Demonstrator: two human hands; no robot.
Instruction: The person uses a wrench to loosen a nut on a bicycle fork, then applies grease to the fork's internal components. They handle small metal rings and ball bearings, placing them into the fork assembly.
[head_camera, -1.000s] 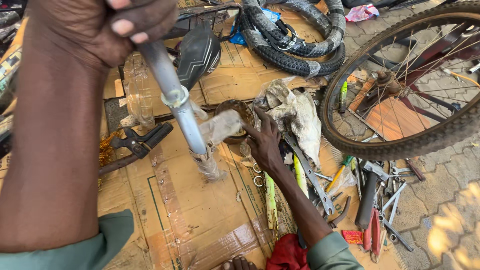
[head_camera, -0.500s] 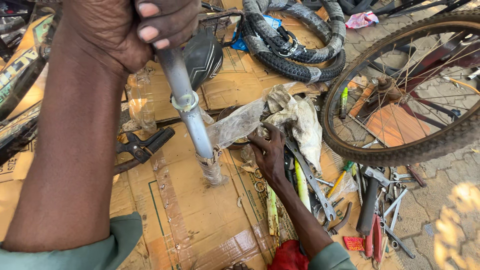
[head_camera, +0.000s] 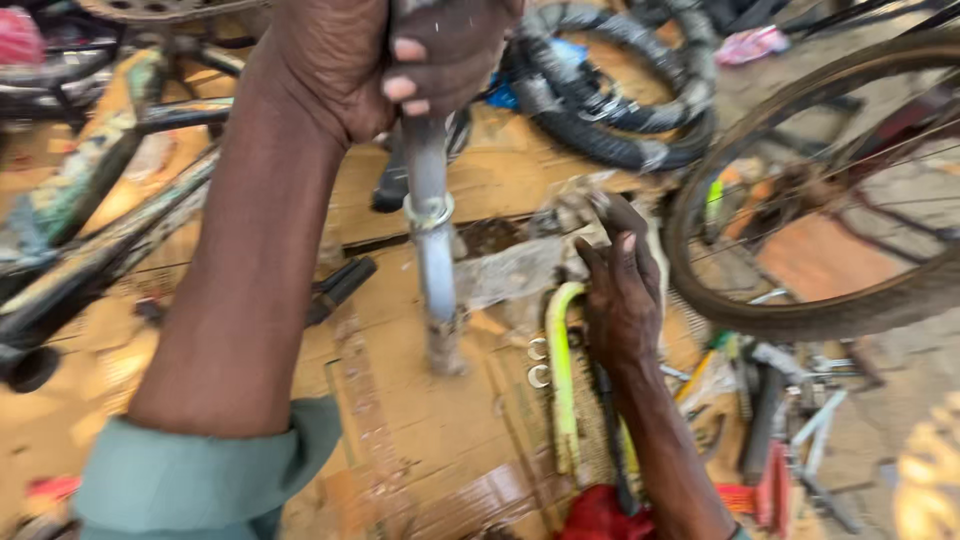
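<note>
Left hand (head_camera: 385, 60) clenched high, right hand (head_camera: 620, 290) low, outstretched

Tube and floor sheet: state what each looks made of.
Tube, gripped at the top by the left hand: probably bare metal, dull silver-grey with a ring clamp around it and a grimy lower end. Floor sheet: looks like flattened cardboard, matte brown, with creases, tape strips and dirt stains. The blur leaves finer texture unclear.

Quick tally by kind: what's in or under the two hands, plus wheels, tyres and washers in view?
Metal tube, in left hand: 1
Rag, under right hand: 1
Wheel: 1
Loose tyres, coiled in a blurred pile: about 2
Washers on cardboard: 2
Total: about 7
</note>
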